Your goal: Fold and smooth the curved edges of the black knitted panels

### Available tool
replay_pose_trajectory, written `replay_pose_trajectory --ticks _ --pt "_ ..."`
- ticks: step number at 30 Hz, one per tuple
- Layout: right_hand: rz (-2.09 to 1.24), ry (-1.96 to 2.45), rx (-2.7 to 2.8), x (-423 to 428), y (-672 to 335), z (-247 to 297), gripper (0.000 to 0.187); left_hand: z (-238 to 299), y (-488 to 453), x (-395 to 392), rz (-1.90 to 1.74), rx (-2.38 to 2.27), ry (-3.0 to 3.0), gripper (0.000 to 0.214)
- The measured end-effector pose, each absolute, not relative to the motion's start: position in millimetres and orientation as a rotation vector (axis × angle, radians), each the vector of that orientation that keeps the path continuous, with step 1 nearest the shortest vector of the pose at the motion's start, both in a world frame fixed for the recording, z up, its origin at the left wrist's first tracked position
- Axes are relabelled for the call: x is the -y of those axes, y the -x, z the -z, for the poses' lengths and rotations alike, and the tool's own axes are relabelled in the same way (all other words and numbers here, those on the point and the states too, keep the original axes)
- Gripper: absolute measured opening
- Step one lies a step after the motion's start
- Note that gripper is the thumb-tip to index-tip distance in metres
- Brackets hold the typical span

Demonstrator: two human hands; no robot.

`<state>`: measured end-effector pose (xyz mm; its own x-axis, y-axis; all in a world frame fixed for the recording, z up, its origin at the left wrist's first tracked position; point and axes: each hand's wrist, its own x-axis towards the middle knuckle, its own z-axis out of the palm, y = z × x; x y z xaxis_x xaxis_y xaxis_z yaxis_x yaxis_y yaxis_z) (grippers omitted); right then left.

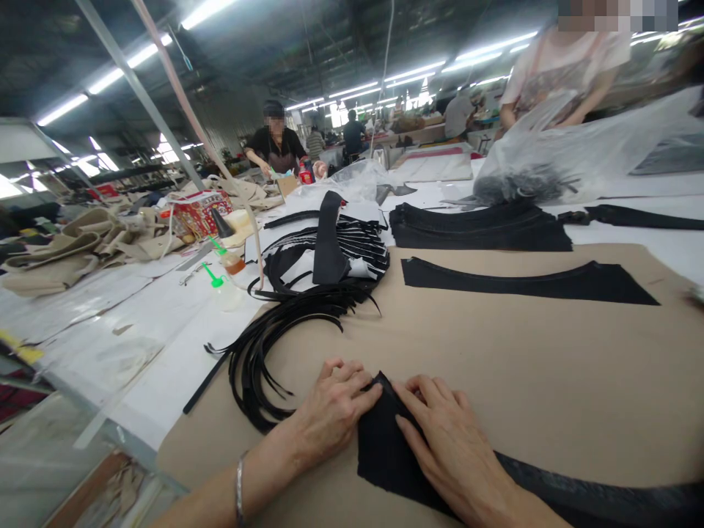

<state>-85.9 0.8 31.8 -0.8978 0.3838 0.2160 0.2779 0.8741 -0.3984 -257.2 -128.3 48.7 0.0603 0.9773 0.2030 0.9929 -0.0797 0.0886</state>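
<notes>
A folded piece of black cloth (390, 455) lies on a large brown kraft paper sheet (528, 367) at the bottom of the view. My left hand (330, 407), with a silver bangle (240, 490) on its wrist, grips the cloth's upper corner. My right hand (448, 455) presses on the cloth from the right. A long dark strip (594, 499) runs from under that hand to the right. Left of my hands lies a coil of thin black strips (256, 374). Farther up the paper rests a curved black panel (528, 282).
A stack of black panels (478, 229) and a black-and-white striped pile (352, 249) lie ahead. Glue bottles with green nozzles (223, 290) stand to the left, near beige cloth (71, 253). A person (561, 81) stands at the far right behind a plastic bag (583, 147); another person (275, 143) works beyond.
</notes>
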Motion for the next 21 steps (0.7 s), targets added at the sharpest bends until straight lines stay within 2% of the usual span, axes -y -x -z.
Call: replay_pose_trajectory --ticks 7,10,15,21 --pt "-0.032 0.354 2.808 4.4 87.4 -27.3 0.024 -52.4 255.3 128.7 0.313 2.094 2.235 0.032" --pt "0.115 0.313 2.793 7.9 91.7 -24.2 0.025 -51.5 256.2 128.8 0.332 2.116 2.220 0.033" --pt "0.069 0.298 2.824 6.2 94.1 -24.9 0.021 -52.2 256.4 130.3 0.383 2.153 2.214 0.034" --pt "0.073 0.256 2.795 1.6 91.1 -19.4 0.041 -52.3 256.5 132.1 0.373 2.167 2.213 0.036"
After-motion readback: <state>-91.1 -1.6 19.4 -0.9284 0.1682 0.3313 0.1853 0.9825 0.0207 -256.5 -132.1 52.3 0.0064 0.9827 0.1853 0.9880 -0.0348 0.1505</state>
